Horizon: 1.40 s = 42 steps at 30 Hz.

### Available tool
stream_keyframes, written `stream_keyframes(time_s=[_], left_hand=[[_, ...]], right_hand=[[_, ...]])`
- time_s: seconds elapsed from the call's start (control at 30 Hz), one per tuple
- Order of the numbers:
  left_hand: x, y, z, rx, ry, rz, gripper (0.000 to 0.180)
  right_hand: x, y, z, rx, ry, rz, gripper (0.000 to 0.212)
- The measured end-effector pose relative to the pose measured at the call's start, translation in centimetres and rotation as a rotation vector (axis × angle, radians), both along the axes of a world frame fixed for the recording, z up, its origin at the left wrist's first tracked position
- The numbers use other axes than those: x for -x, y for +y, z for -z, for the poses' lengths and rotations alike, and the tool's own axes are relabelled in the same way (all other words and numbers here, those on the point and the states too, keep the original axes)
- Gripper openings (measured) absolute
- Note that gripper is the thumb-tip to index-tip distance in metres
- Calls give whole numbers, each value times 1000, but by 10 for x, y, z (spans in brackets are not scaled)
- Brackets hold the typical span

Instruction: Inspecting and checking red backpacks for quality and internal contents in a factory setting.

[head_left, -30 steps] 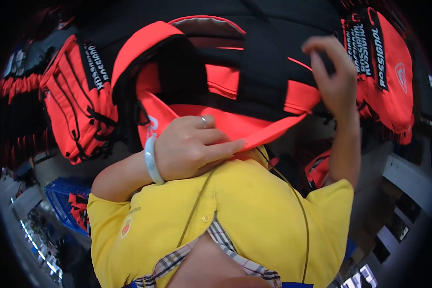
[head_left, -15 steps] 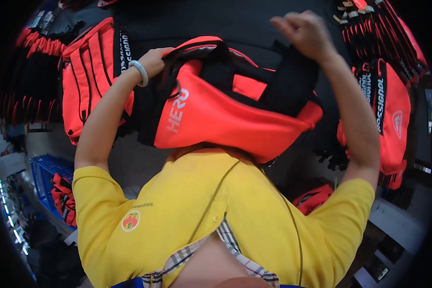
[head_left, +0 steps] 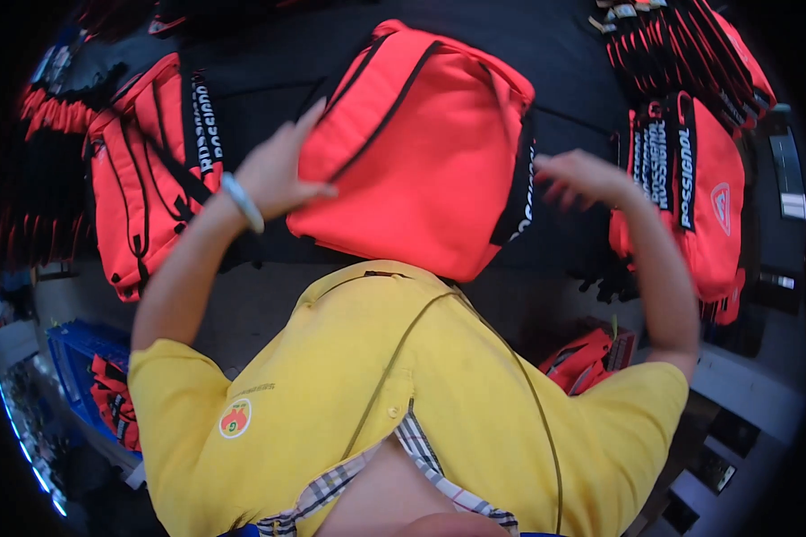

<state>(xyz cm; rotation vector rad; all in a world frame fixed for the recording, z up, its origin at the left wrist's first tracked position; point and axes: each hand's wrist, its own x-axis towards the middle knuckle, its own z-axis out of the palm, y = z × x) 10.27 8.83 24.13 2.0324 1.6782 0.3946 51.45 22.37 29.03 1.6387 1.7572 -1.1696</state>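
In front of me a bright red-orange backpack (head_left: 412,157) with black trim lies on the dark table, a plain panel and a zipped side facing up. My left hand (head_left: 287,170) is at its left side, thumb and fingers spread apart, with a pale bracelet on the wrist. Whether the palm presses on the fabric I cannot tell. Just off the backpack's right edge is my right hand (head_left: 582,179), blurred a little, its fingers loosely bent and apart with nothing in them.
A similar backpack (head_left: 148,179) lies to the left, and stacked red-orange bags (head_left: 712,197) with black lettered straps stand at the right. Behind those is a pile of folded black and red pieces (head_left: 681,63). Low at the left, a blue crate (head_left: 76,358) sits beside red fabric.
The backpack has been turned over and laid flat, so its lettered face and black straps no longer show. My right hand has come down from above it to its right side.
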Motion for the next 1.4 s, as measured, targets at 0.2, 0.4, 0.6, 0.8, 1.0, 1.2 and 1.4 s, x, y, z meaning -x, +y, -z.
stream_keyframes(time_s=[0.2,0.4,0.6,0.8,1.0,1.2,1.4], left_hand=[[5,-116,141,483,-729,-381,60],[-6,-138,182,410,-701,-474,27],[-41,-67,152,284,-568,-345,29],[-37,-90,152,260,-337,-444,47],[-36,-102,141,-166,-112,-425,48],[-64,-26,130,-298,98,-276,59],[-36,16,200,-295,323,-317,68]], right_hand=[[-45,-137,185,-322,645,784,32],[-4,-182,249,-517,778,917,46],[-8,-105,224,-531,706,792,26],[15,-128,200,-954,644,758,19],[62,-141,191,-1165,410,280,60],[52,-113,212,-1149,369,182,49],[25,-104,169,-122,1161,1128,35]])
